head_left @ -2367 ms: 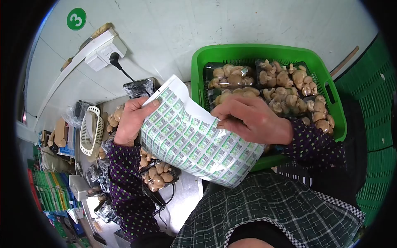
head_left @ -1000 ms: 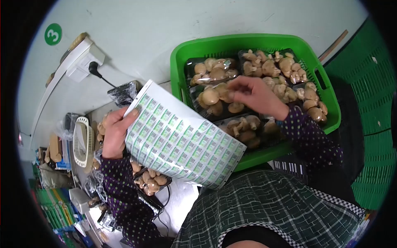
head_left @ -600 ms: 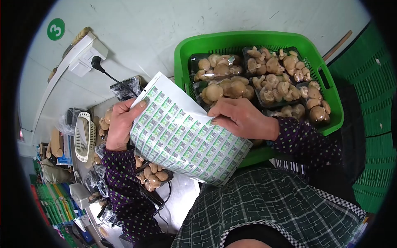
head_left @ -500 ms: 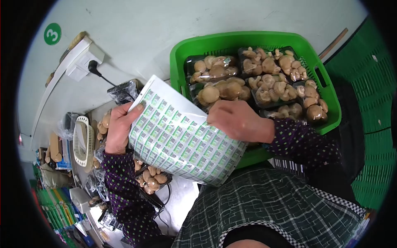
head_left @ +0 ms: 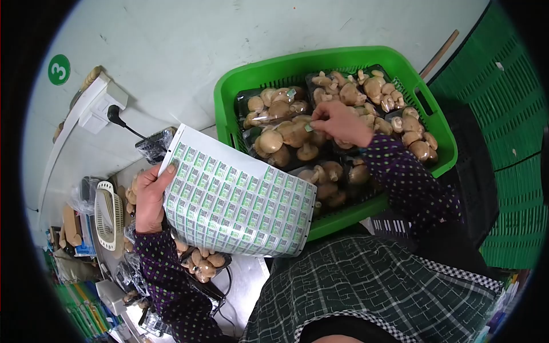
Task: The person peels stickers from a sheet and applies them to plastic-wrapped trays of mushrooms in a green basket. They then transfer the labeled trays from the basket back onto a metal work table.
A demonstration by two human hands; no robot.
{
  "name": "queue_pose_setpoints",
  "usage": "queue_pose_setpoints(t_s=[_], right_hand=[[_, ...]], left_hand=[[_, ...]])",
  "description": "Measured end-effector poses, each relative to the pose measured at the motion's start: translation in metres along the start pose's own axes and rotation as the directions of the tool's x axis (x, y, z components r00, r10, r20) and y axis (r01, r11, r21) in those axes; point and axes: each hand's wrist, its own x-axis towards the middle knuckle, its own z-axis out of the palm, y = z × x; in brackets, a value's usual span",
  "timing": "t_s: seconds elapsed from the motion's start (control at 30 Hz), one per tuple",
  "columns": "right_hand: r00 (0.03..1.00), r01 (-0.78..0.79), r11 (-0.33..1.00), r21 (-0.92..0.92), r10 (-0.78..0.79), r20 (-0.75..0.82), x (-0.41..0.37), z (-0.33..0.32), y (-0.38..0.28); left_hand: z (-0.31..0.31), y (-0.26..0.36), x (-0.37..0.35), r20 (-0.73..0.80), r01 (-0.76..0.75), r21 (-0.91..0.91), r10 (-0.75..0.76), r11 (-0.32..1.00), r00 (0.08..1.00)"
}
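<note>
Since half a second ago, the right hand (head_left: 337,123) has been lifted off the sheet (head_left: 237,208) and carried into the crate (head_left: 343,57). Its fingertips are pinched together there on a sticker (head_left: 309,127), just over a middle pack (head_left: 283,143) of mushrooms. The sheet is held tilted before the crate, its left edge clamped by the left hand (head_left: 150,197). One label is seen on the far-left pack (head_left: 269,106); the others seem bare, so most of the labelling is judged to be left. Below the sheet, a counter (head_left: 249,280) is crowded with a tray (head_left: 200,266) of mushrooms and a white basket (head_left: 107,208). A socket (head_left: 94,106) and a green sign (head_left: 59,69) are fixed to the pale wall (head_left: 229,34); green bins (head_left: 497,143) are stacked at the right.
</note>
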Motion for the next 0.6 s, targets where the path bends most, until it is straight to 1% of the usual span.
queue_pose_setpoints(t_s=[0.03, 0.07, 0.1, 0.17, 0.2, 0.23, 0.27, 0.3, 0.33, 0.4, 0.43, 0.5, 0.53, 0.6], right_hand=[[0.997, 0.037, 0.984, -0.172, -0.048, -0.062, 0.005, 0.007, 0.013], [0.977, 0.155, 0.947, -0.282, -0.189, -0.099, 0.014, 0.009, 0.028], [0.977, 0.155, 0.947, -0.28, -0.189, -0.098, 0.01, 0.006, 0.025], [0.925, 0.157, 0.87, -0.468, -0.296, -0.24, 0.001, -0.001, -0.002], [0.97, 0.104, 0.94, -0.324, -0.167, -0.174, -0.01, 0.001, -0.026], [0.973, 0.114, 0.94, -0.323, -0.17, -0.153, -0.022, 0.01, -0.042], [0.978, 0.208, 0.966, -0.151, -0.202, 0.054, -0.036, 0.024, -0.054], [0.935, 0.258, 0.965, 0.042, -0.26, 0.243, -0.045, 0.036, -0.059], [0.932, 0.259, 0.965, 0.05, -0.263, 0.249, -0.047, 0.045, -0.059], [0.862, 0.309, 0.919, 0.245, -0.38, 0.337, -0.05, 0.058, -0.059], [0.86, 0.306, 0.919, 0.25, -0.38, 0.341, -0.052, 0.06, -0.061], [0.88, 0.308, 0.907, 0.285, -0.386, 0.275, -0.056, 0.058, -0.07], [0.88, 0.309, 0.907, 0.286, -0.387, 0.277, -0.059, 0.059, -0.072], [0.868, 0.416, 0.905, 0.092, -0.425, 0.257, -0.063, 0.06, -0.072]], left_hand=[[0.002, 0.001, 0.0, 0.002, -0.006, -0.006, 0.006, 1.0, 1.0], [0.003, 0.001, -0.001, 0.004, -0.005, -0.004, 0.005, 1.0, 1.0], [0.004, 0.001, -0.001, -0.007, -0.01, -0.006, 0.01, 1.0, 1.0], [0.002, 0.0, -0.003, -0.038, -0.006, -0.01, 0.005, 1.0, 0.999], [-0.001, -0.001, -0.003, -0.036, 0.004, -0.007, -0.004, 1.0, 0.999], [-0.002, -0.002, -0.004, -0.036, 0.017, -0.005, -0.017, 1.0, 0.999], [-0.004, -0.001, -0.005, -0.005, 0.031, -0.011, -0.031, 0.999, 0.999], [-0.003, -0.002, -0.005, -0.017, 0.04, -0.007, -0.04, 0.999, 0.999], [-0.003, -0.003, -0.005, -0.017, 0.032, -0.036, -0.032, 0.999, 0.999], [0.0, -0.001, -0.006, -0.006, 0.024, -0.066, -0.025, 0.998, 1.0], [-0.002, -0.002, -0.007, -0.011, 0.029, -0.064, -0.03, 0.997, 0.999], [-0.005, -0.006, -0.006, 0.026, 0.02, -0.057, -0.018, 0.998, 1.0], [-0.008, -0.01, -0.004, 0.041, 0.03, -0.058, -0.027, 0.998, 0.999], [-0.008, -0.011, -0.003, 0.047, 0.036, -0.03, -0.034, 0.999, 0.998]])
